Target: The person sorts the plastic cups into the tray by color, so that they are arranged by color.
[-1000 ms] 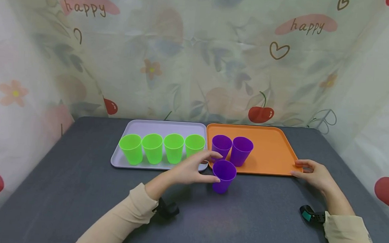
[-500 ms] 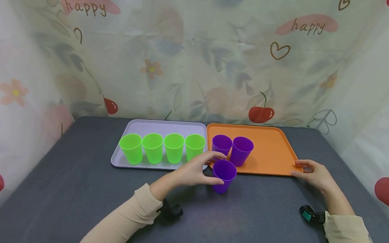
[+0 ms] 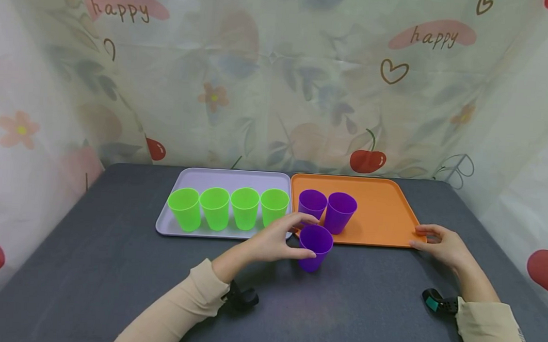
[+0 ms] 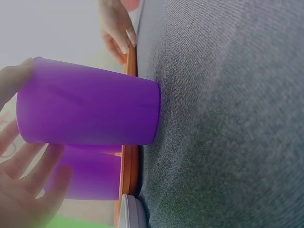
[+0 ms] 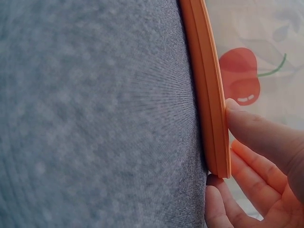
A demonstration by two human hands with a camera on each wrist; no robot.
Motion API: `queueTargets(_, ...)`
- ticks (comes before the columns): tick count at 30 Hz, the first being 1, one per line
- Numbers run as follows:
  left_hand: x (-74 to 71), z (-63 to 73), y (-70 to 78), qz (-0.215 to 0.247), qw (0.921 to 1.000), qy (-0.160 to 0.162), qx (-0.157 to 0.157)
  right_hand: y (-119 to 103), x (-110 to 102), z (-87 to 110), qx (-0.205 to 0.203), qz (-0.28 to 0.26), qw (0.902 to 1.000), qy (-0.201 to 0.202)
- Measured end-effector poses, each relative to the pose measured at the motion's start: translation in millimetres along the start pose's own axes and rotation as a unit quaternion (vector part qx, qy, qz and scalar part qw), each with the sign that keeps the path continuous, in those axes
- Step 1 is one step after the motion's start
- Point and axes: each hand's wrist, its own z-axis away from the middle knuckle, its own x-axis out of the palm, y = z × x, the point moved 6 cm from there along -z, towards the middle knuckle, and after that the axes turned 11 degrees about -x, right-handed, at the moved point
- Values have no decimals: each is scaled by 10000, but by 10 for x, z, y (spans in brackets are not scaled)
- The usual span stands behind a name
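A purple cup [image 3: 315, 248] stands upright on the dark table, just in front of the two trays. My left hand [image 3: 277, 239] holds it near the rim, thumb on the near side and fingers on the far side; the left wrist view shows the thumb at the rim of this purple cup [image 4: 90, 104]. With thumb and fingers, my right hand [image 3: 444, 247] grips the front right corner of the orange tray [image 3: 383, 213]. In the right wrist view, the thumb lies against the rim of the orange tray [image 5: 209, 95].
Two more purple cups, a left one [image 3: 312, 201] and a right one [image 3: 340, 214], stand on the orange tray's left part. Beside it, a lilac tray [image 3: 236, 178] bears a row of several green cups [image 3: 215, 209]. A printed curtain [image 3: 269, 88] hangs behind the table.
My left hand has moved slightly right, its thumb and fingers coming closer round the purple cup. The cup, trays and right hand have stayed in place.
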Motion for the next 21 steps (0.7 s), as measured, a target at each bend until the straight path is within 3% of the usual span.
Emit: queueTargets(21,-47,16,47,4,9999,85,60,11,-1,-6,49,22,10000,-19)
